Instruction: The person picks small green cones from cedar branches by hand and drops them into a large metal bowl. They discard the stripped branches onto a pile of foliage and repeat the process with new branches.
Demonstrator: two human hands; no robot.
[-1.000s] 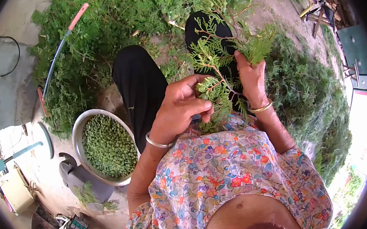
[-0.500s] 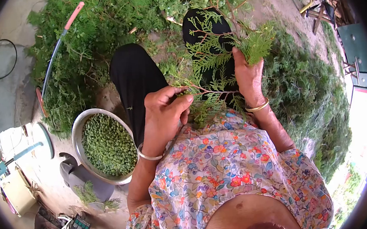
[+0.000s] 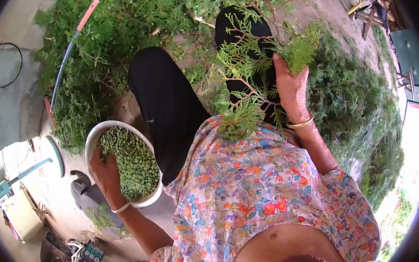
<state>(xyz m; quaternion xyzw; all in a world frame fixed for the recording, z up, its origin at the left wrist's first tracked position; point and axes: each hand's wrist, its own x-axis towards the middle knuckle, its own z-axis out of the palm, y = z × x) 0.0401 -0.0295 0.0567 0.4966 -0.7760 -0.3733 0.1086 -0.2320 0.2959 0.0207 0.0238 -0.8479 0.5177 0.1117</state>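
My left hand [image 3: 105, 174] is over the left side of a pale metal basin [image 3: 156, 187], its thumb and fingers apart just above the small green cones [image 3: 132, 159] that fill it. Nothing shows in that hand; its fingertips are partly blurred. Over my knees, my right hand [image 3: 292, 87] grips a leafy evergreen branch [image 3: 250, 86] with flat, scaly sprays. The thumb lies along the stem, and a tuft of foliage sticks out past the fingers. Several side twigs spread left from it across my black trousers [image 3: 165, 100].
Cut evergreen branches [image 3: 127, 29] cover the ground ahead, with another heap [image 3: 354, 100] to the right. A long tool with pink grips [image 3: 87, 15] leans at the left. Beside the basin are a grey object [image 3: 89, 194] and a battery-like box [image 3: 91, 256].
My left hand has gone from the branch's twigs down and left to the basin, and its pinch has opened. My right hand still holds the branch, shifted slightly right in view.
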